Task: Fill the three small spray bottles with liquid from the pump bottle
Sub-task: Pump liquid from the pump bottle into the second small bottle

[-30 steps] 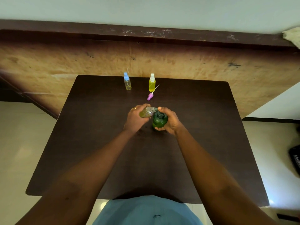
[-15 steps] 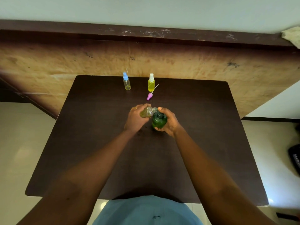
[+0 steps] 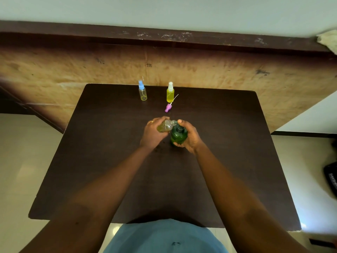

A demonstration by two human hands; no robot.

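A dark green pump bottle point(image 3: 178, 136) stands mid-table, and my right hand point(image 3: 189, 137) grips it, one finger on the pump head. My left hand point(image 3: 152, 133) holds an uncapped small clear bottle point(image 3: 166, 126), tilted, its mouth at the pump's spout; some yellowish liquid is inside. At the table's far edge stand two capped small spray bottles: one with a blue cap point(image 3: 142, 91) and pale liquid, one with a white cap point(image 3: 170, 92) full of yellow liquid. A loose pink spray cap point(image 3: 168, 107) with its thin tube lies on the table before the white-capped bottle.
The dark brown table point(image 3: 109, 161) is square, with pale floor on both sides. A worn wooden panel point(image 3: 73, 70) rises just behind its far edge. A black object point(image 3: 331, 177) sits on the floor at the right.
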